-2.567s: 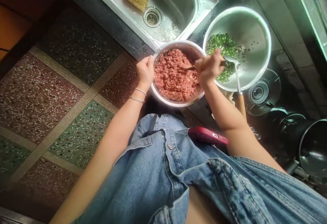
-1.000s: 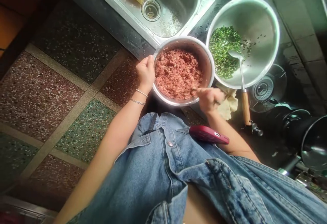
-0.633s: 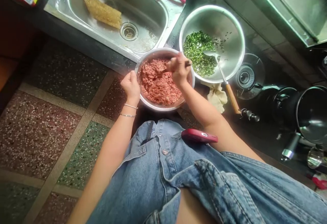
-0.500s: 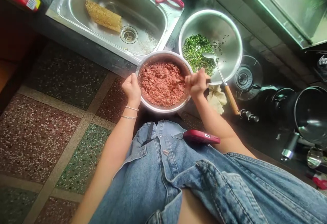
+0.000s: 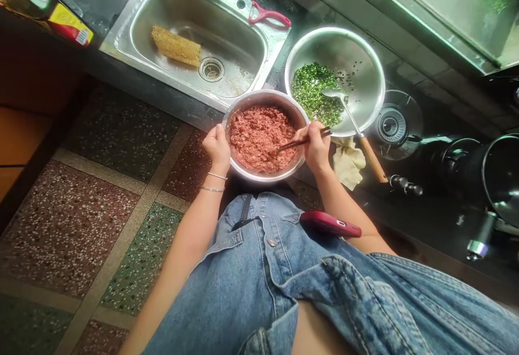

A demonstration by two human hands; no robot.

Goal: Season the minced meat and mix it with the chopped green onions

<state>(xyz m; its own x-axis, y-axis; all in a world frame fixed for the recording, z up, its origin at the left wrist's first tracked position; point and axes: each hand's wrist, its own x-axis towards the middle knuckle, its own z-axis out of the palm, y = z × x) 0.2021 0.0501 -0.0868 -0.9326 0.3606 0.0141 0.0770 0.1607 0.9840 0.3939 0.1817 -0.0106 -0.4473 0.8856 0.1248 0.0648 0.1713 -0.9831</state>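
A metal bowl (image 5: 265, 175) of raw minced meat (image 5: 259, 136) is in front of my body, close to the sink's near corner. My left hand (image 5: 217, 147) is closed on the bowl's left rim. Dark chopsticks (image 5: 292, 143) are gripped in my right hand (image 5: 315, 144) at the bowl's right side, their tips down in the meat. Just beyond stands a larger metal bowl (image 5: 375, 63) with chopped green herbs (image 5: 316, 87). A spoon (image 5: 373, 159) with a wooden handle leans over that bowl's near rim.
A loofah-like scrubber (image 5: 176, 46) lies in the steel sink (image 5: 239, 93), and a pink peeler (image 5: 270, 15) on its edge. A crumpled pale cloth (image 5: 347, 163) sits beside a gas burner (image 5: 391, 126). At right is a dark pan (image 5: 505, 176). A red phone (image 5: 330, 223) rests at my waist.
My right hand has shifted slightly and the chopsticks, blurred before, now show clearly with tips in the meat. The whole view has moved a little; my left hand keeps its hold.
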